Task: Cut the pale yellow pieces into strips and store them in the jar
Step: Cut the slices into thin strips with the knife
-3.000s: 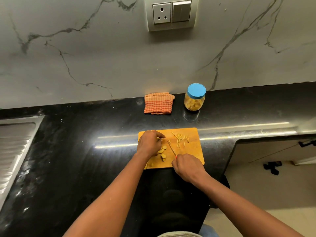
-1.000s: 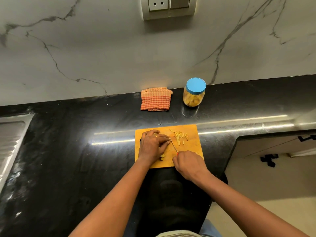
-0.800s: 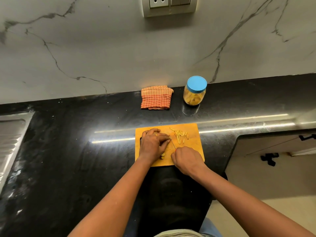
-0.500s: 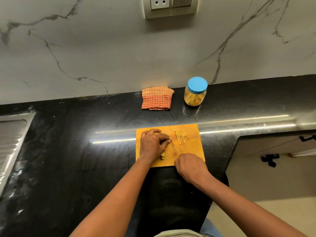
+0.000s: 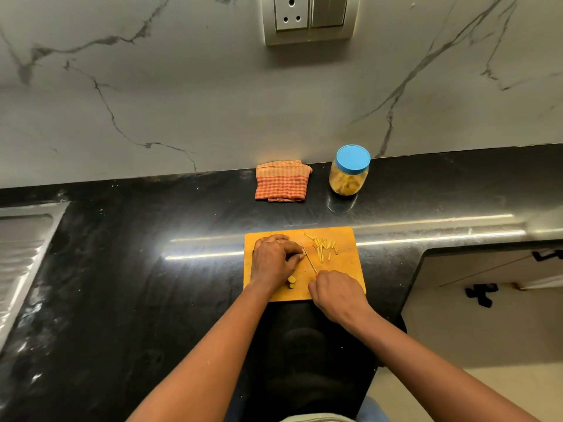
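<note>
Head view: left hand (image 5: 275,258) pins a pale piece on the board (image 5: 347,271), right hand (image 5: 336,295) clamped on the knife (image 5: 309,259); blade beside fingertips risks a nick; jar (image 5: 348,172) capped.

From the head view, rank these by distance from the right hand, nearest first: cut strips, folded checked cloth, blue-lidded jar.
From the right hand:
1. Cut strips, just ahead on the cutting board.
2. Blue-lidded jar, farther back, near the wall.
3. Folded checked cloth, back and to the left, slightly farther than the jar.
</note>
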Tool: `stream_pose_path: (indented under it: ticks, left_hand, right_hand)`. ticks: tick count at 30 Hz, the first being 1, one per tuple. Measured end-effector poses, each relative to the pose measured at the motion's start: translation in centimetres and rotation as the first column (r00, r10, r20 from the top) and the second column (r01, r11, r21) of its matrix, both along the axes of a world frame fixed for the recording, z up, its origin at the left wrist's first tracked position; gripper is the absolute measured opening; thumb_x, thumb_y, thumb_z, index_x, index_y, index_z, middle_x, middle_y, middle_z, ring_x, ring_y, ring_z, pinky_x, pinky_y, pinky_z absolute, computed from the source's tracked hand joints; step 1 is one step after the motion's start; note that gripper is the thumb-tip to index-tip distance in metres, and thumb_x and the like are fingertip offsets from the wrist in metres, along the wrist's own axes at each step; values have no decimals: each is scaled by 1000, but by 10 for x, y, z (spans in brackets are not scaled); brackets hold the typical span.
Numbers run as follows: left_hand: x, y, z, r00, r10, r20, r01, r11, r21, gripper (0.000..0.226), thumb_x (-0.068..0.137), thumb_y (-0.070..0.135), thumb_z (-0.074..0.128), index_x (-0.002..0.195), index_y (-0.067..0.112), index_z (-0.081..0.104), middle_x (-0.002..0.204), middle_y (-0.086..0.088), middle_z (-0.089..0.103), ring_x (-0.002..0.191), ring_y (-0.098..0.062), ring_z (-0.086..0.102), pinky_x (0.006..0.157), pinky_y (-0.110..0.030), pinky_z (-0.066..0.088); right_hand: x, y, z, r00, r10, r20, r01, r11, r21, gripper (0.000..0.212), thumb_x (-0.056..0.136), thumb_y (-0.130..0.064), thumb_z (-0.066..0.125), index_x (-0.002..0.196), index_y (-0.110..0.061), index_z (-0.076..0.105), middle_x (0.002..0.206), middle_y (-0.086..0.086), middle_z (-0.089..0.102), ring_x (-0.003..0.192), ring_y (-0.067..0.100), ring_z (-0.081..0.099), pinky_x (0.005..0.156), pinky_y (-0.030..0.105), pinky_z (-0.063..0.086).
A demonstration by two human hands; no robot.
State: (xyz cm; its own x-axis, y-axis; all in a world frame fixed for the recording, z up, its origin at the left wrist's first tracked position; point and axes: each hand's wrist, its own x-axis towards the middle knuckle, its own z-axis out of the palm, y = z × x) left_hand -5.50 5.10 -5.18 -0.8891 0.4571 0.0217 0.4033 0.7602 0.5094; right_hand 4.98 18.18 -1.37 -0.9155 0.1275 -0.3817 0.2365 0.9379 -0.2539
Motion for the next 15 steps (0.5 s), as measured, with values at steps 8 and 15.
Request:
stream_pose_path:
  ticks: [8, 15]
  left_hand:
    - [1, -1, -1, 1000, 1, -11, -1, 1000, 1, 19, 82, 37, 75, 100, 32, 76, 101, 17, 73, 115, -7, 55, 102, -34, 33]
    - [1, 1, 1, 999, -12, -30, 11, 999, -37, 17, 82, 37, 74, 98, 32, 77, 99, 17, 73, 114, -8, 55, 100, -34, 34]
  right_hand:
    - [-2, -1, -2, 999, 40, 0, -40, 999, 25, 35, 102, -34, 33, 96, -15, 62, 94, 5, 63, 84, 23, 61, 68, 34, 48]
    - [-11, -5, -14, 996, 82, 34, -84, 994, 74, 33, 102, -29, 32, 103, -15, 62, 104, 6, 64, 91, 25, 61, 64, 32, 40]
